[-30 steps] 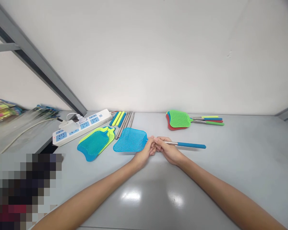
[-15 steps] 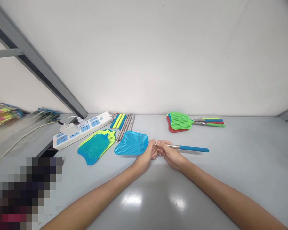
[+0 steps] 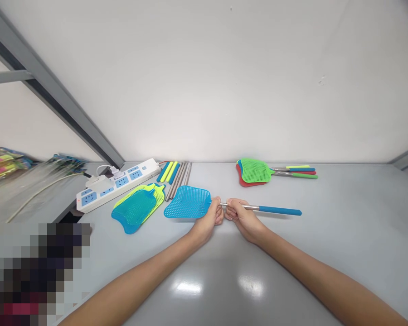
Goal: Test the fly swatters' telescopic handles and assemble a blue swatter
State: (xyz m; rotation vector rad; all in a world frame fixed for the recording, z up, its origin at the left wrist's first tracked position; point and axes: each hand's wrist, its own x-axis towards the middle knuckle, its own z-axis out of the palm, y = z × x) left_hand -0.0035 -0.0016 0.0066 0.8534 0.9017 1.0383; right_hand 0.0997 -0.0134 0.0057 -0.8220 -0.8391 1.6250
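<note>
A blue fly swatter (image 3: 188,202) with a metal shaft and blue grip is held level above the table by both hands. My left hand (image 3: 212,213) is closed round the neck, right beside the perforated head. My right hand (image 3: 238,212) is closed on the metal shaft, a short gap away, with the blue grip (image 3: 280,210) sticking out to its right. Left of the swatter lie loose blue and yellow swatter heads (image 3: 135,210), overlapping. Several metal rods (image 3: 177,181) rest behind it, next to blue and yellow grip sleeves (image 3: 168,172).
Several whole fly swatters (image 3: 256,172) lie stacked at the back right, a green one on top. A white power strip (image 3: 119,184) with plugs stands at the left. Plastic-wrapped packages (image 3: 51,181) are beyond it. A wall rises behind the grey table (image 3: 343,217).
My right hand has slid a little to the right, away from my left hand. The gap between them is wider and the blue grip reaches further right.
</note>
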